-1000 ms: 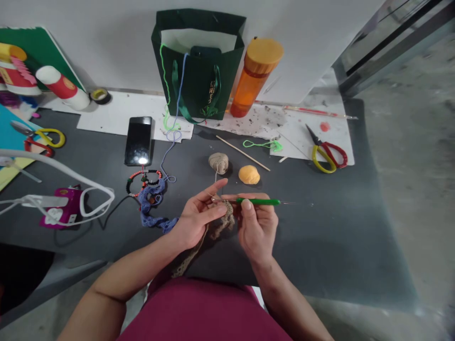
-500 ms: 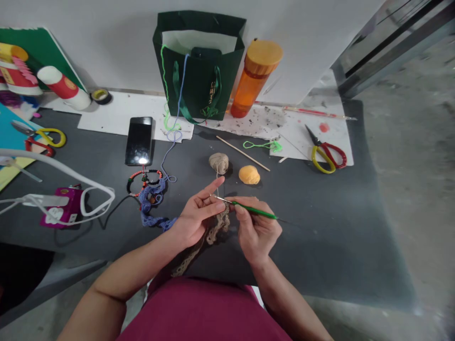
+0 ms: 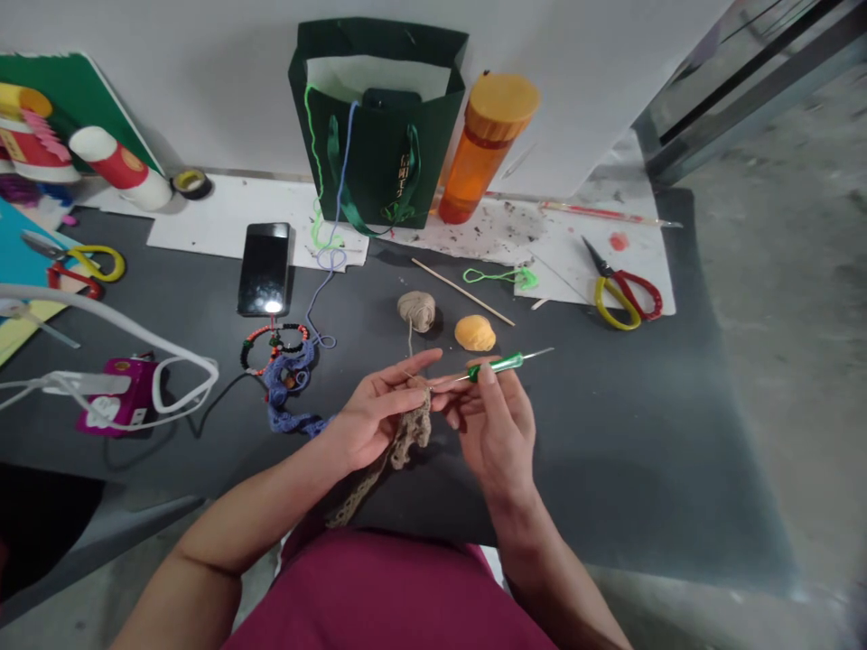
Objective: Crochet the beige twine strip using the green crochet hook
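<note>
My left hand pinches the top of a beige crocheted strip, which hangs below the fingers and trails toward my lap. Between thumb and fingers, my right hand grips a crochet hook with a green handle. The hook's metal tip points left and meets the top of the strip, while its other end sticks out to the upper right. Beige yarn runs from my left fingers up to a beige yarn ball. Just right of that ball lies a yellow ball.
Behind my hands stand a green paper bag and an orange bottle. Scissors lie at right, a thin stick nearer. Leftward are a phone, blue crochet work, a purple box and a white cable.
The hook has turned in my right hand, its handle now slanting up to the right instead of down. My right fingers have opened out somewhat. The strip stays in my left hand.
</note>
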`<state>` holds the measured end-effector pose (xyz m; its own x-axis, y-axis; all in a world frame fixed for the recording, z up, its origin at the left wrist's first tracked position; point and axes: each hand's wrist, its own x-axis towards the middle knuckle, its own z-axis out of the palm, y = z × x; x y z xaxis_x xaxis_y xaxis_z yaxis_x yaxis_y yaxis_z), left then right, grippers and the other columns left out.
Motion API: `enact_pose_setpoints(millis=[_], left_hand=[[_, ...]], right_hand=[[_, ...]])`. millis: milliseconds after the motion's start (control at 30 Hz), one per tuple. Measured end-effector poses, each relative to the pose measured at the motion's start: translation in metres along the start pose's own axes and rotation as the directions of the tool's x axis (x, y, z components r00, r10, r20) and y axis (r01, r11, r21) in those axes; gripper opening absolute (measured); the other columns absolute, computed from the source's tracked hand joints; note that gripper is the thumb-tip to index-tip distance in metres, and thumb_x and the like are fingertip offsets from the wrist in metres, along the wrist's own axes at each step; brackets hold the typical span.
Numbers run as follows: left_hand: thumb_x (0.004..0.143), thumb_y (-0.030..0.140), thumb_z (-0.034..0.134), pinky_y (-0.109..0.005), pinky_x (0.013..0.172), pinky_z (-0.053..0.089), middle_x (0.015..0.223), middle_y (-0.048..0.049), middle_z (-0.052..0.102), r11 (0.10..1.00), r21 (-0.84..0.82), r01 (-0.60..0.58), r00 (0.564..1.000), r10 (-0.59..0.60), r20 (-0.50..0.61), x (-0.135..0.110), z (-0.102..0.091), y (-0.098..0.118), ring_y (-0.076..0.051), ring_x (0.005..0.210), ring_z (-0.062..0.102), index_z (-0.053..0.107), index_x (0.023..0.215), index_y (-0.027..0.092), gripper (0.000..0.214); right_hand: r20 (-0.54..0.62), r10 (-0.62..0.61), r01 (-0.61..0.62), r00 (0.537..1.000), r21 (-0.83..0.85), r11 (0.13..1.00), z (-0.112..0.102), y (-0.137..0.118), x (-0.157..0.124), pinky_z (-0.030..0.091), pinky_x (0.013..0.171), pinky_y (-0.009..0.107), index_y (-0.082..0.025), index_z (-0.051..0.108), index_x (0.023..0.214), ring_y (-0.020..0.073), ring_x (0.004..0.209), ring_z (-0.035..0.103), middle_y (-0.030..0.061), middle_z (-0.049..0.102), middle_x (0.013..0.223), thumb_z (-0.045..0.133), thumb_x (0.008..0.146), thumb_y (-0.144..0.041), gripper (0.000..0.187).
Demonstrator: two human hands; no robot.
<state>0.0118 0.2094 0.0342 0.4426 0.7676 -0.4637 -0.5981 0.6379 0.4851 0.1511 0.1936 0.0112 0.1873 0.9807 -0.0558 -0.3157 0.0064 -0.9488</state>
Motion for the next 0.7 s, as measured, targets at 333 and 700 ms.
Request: enact_pose_setpoints(millis=[333,700], left_hand=[[0.064,0.019,0.093,-0.027,0.083,0.052,0.076,0.0028,0.072,0.893,0.309,-0.326,0.916,0.38,-0.129,-0.004,-0.001,-0.01,-0.012,0.077,0.064,0.076,0.122,0.026,0.06],[0.064,0.016,0.091,-0.025,0.075,0.05,0.077,0.0026,0.069,0.997,0.013,-0.072,0.997,0.072,-0.042,-0.001,-0.001,0.0,-0.01,0.073,0.063,0.074,0.123,0.021,0.062]], right_hand=[[0.149,-0.478,0.493,0.865,-0.424,0.76,0.002,-0.001,-0.008,0.063,0.074,0.035,-0.028,0.074,0.102,0.0198,0.086,0.078,0.0035,0.082,0.098,0.065,0.094,-0.017,0.016],[-0.039,-0.153,0.153,0.987,-0.013,0.988,0.004,0.004,0.004,0.061,0.063,0.03,-0.026,0.069,0.09,0.0164,0.068,0.075,-0.0011,0.078,0.076,0.069,0.092,-0.035,0.01]])
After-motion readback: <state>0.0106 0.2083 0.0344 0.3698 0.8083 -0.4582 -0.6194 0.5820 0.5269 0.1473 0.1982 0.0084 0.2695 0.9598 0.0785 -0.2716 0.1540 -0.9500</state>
